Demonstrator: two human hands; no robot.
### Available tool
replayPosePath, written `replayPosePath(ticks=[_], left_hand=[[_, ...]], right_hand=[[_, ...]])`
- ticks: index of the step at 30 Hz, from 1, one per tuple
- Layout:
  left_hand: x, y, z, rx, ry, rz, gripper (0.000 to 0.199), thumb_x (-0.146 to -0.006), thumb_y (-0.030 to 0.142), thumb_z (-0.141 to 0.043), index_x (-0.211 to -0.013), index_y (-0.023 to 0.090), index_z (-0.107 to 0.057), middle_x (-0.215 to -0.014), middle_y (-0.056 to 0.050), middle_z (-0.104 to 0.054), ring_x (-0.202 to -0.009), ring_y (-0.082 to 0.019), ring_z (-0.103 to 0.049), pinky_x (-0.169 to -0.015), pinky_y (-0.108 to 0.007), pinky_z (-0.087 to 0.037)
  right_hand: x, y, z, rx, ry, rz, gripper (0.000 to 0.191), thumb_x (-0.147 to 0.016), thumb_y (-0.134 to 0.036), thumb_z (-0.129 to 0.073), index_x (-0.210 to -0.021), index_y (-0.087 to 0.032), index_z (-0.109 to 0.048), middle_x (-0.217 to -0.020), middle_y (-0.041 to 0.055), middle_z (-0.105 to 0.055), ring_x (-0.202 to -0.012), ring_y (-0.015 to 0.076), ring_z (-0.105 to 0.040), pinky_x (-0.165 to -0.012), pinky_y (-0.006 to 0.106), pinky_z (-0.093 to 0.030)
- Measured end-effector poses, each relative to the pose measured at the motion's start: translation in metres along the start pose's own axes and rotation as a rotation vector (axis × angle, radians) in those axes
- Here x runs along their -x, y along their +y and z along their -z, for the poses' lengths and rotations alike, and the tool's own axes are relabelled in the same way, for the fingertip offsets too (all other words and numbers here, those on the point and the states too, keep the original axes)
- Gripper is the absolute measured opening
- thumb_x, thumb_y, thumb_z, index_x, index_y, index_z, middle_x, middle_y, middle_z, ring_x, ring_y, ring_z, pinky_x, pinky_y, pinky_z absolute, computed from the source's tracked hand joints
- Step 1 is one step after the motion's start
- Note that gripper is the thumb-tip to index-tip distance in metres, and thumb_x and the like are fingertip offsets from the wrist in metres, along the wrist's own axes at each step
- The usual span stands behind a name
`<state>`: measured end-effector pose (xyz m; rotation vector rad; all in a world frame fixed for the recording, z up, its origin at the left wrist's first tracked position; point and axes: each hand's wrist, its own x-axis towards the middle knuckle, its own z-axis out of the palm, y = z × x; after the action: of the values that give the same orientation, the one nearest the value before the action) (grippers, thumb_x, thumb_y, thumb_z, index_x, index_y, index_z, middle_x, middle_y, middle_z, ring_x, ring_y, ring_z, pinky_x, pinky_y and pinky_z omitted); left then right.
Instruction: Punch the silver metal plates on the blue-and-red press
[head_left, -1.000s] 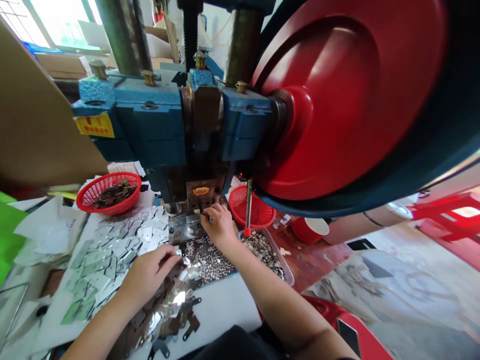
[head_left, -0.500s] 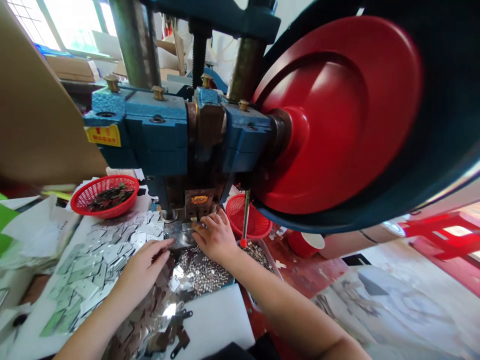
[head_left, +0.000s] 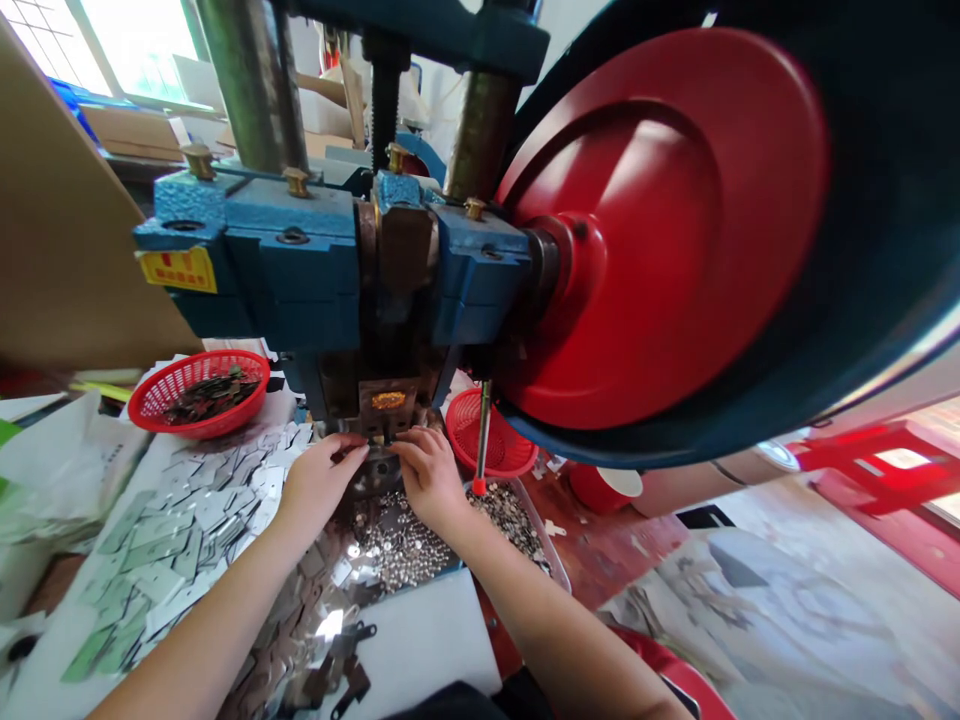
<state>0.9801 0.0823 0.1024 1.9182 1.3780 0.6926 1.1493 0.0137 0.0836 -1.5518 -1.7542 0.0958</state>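
At the die under the blue punch press (head_left: 292,270), my left hand (head_left: 321,478) pinches the left end of a small metal plate (head_left: 380,445) with thumb and forefinger. My right hand (head_left: 433,478) is closed at the plate's right end, its fingertips just below the press ram (head_left: 388,402). Most of the plate is hidden by my fingers and the ram. Below my hands lies a heap of small shiny metal pieces (head_left: 409,550). Flat metal plates (head_left: 187,530) are spread to the left, beside my left forearm.
A large red flywheel (head_left: 660,230) fills the upper right. One red basket (head_left: 199,395) with dark pieces stands left, another red basket (head_left: 491,435) behind my right hand. A clear tub (head_left: 551,545) holds small metal parts. Dark bent plates (head_left: 341,665) lie in front on white foam (head_left: 427,630).
My left hand has moved up and right to the die and closed on the plate. My right hand has stayed near the die, its fingers drawn closer together. The view has shifted slightly.
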Motion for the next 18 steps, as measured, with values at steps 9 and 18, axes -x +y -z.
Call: replayPosePath(ticks=[9,18], left_hand=[[-0.009,0.0,-0.004,-0.187,0.046,-0.11,0.033,-0.08,0.041,-0.047,-0.089,0.019,-0.07,-0.095,-0.008,-0.071,-0.092,-0.028,-0.062,-0.082,-0.038,-0.045],[-0.014,-0.011,-0.008,-0.218,0.04,-0.178,0.028,-0.078,0.037,-0.05,-0.086,0.019,-0.07,-0.09,-0.008,-0.07,-0.089,-0.026,-0.062,-0.085,-0.038,-0.045]], right_hand=[[-0.003,0.0,-0.001,0.061,-0.101,-0.038,0.042,-0.08,-0.009,-0.051,-0.11,-0.033,-0.065,-0.115,0.0019,-0.06,-0.12,0.0225,-0.043,-0.108,0.049,-0.02],[-0.006,-0.002,0.004,0.14,-0.155,-0.006,0.034,-0.082,-0.015,-0.051,-0.108,-0.031,-0.066,-0.114,0.0014,-0.063,-0.12,0.023,-0.043,-0.11,0.051,-0.013]])
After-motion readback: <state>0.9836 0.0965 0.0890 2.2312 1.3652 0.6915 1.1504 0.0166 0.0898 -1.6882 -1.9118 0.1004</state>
